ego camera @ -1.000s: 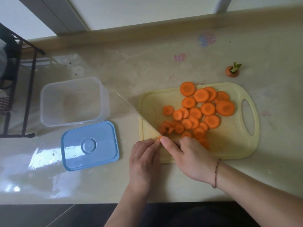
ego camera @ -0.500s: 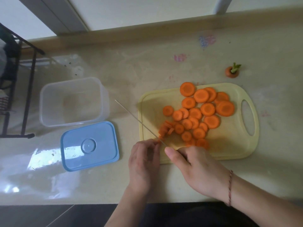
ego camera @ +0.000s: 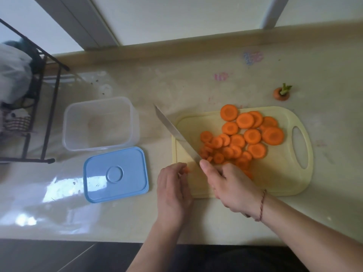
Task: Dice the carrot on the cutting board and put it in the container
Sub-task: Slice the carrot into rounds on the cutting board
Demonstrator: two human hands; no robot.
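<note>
One clear rectangular plastic container [ego camera: 100, 123] sits beyond the left hand [ego camera: 173, 190], holding nothing visible; its blue lid [ego camera: 115, 174] lies just left of that hand. No writing is legible. The left hand pinches a small orange carrot end [ego camera: 186, 170]. The right hand [ego camera: 230, 188] grips a steel knife [ego camera: 176, 136], beside many orange carrot rounds [ego camera: 241, 137] on the pale yellow cutting board [ego camera: 279, 173].

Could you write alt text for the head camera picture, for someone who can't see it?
A right hand holds a knife over carrot slices on a yellow cutting board; the left hand pinches a carrot bit. An empty clear container and blue lid sit left.
</note>
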